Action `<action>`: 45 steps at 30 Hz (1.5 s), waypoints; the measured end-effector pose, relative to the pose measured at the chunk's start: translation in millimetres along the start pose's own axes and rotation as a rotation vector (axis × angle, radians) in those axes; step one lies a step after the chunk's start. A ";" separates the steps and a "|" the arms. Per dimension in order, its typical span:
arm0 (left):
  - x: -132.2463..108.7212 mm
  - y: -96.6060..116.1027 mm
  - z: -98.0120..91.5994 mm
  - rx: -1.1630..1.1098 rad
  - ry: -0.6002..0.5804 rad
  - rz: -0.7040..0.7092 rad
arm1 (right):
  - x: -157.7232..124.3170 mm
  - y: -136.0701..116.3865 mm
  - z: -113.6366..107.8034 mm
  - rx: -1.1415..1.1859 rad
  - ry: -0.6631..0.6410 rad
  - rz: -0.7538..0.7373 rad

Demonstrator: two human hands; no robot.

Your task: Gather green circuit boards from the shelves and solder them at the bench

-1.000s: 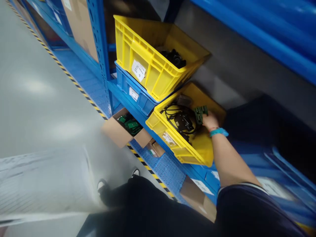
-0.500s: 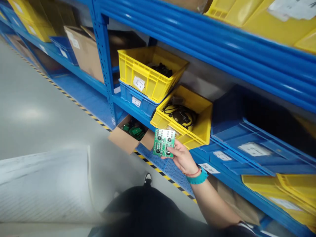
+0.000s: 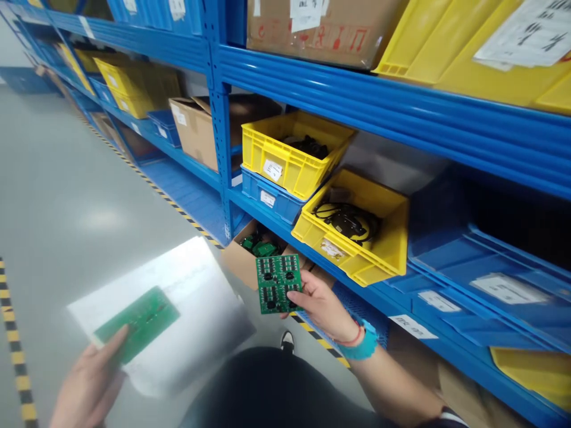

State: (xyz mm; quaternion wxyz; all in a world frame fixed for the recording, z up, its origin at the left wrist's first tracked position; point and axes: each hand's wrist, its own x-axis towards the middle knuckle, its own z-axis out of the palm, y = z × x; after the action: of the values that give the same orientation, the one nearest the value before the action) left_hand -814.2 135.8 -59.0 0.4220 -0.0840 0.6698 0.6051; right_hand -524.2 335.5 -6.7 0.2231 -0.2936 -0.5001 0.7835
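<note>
Beside the blue steel rack [image 3: 357,89]: you stand facing it, with your two hands held out in front of you.

Right hand [image 3: 323,312]: closed, gripping the square green circuit board [image 3: 274,284] by its lower edge; several dark round parts sit on the board. It is held up in front of the shelf.

Left hand [image 3: 87,386]: closed around the edge of a translucent sheet [image 3: 191,315], thumb on the long green circuit board [image 3: 138,324]; you cannot tell whether that board lies in or on the sheet.

Right wrist: one teal wristband [image 3: 363,346] and one thin red cord [image 3: 352,340].

Yellow crates nearby: two. The upper crate [image 3: 285,157] sits on a blue bin [image 3: 267,199] and holds black parts [image 3: 307,145]. The tilted crate [image 3: 339,249] holds black cable [image 3: 343,217].

Cardboard box [image 3: 241,261]: open, holding green boards [image 3: 263,246], just behind your right hand.

Labels: white stickers on the crates and bins; you cannot read their writing from here.

Top shelf: one carton [image 3: 321,30] with red printed symbols.
</note>
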 end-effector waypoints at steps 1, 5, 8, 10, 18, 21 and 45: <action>2.3 -2.2 5.8 -0.019 -0.027 -0.013 | 2.2 -0.2 3.5 -0.001 -0.030 0.007; -1.1 -6.0 29.4 -0.101 -0.166 0.020 | 10.1 -5.9 14.9 -0.027 -0.128 0.029; -6.3 -6.7 38.6 -0.109 -0.274 0.084 | 14.7 -10.9 19.1 -0.050 -0.137 0.039; -9.1 -8.0 40.9 -0.093 -0.291 0.126 | 17.5 -12.2 20.8 -0.046 -0.157 0.047; -29.6 -13.6 58.1 -0.043 -0.275 0.197 | 26.6 -10.4 34.2 -0.031 -0.242 0.120; -37.9 -12.1 60.7 -0.058 -0.317 0.200 | 26.0 -12.5 38.3 -0.010 -0.215 0.131; -55.9 -10.6 42.4 -0.058 -0.216 0.180 | 18.5 -2.1 81.3 0.297 0.189 -0.041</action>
State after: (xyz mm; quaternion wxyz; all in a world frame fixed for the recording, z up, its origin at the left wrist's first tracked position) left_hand -752.7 148.2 -25.8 0.4329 0.0298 0.6078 0.6650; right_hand -593.1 295.2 17.5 0.3259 -0.3197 -0.3613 0.8131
